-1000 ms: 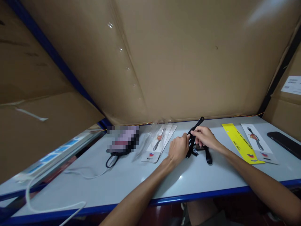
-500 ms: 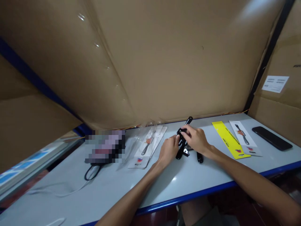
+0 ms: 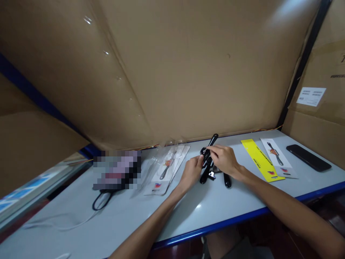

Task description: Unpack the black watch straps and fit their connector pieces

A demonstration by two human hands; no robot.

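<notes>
A black two-handled tool that looks like a spokeshave (image 3: 214, 139) is held slantwise over the table. My left hand (image 3: 192, 172) is closed around its middle, the thumb against the black body. The fingertips of my right hand (image 3: 224, 158) pinch at the same middle part, beside a small shiny fitting. Exactly what they grip there is covered by the fingers. Below my hands lies more black metalwork, with a glossy handle end (image 3: 228, 180) and a small silver notched plate (image 3: 212, 175). My hands hide how these parts connect.
Clear plastic sleeves with printed cards (image 3: 161, 176) lie to the left. Beyond them sits a blurred-out dark item (image 3: 117, 171) with a black loop. Rightward lie a yellow card (image 3: 260, 160), a white printed card (image 3: 279, 158) and a black phone (image 3: 308, 157). Cardboard (image 3: 172, 72) walls the back.
The view has shifted slightly. My hands stay on the black tool, and my right fingertips have moved a little across its middle fitting.
</notes>
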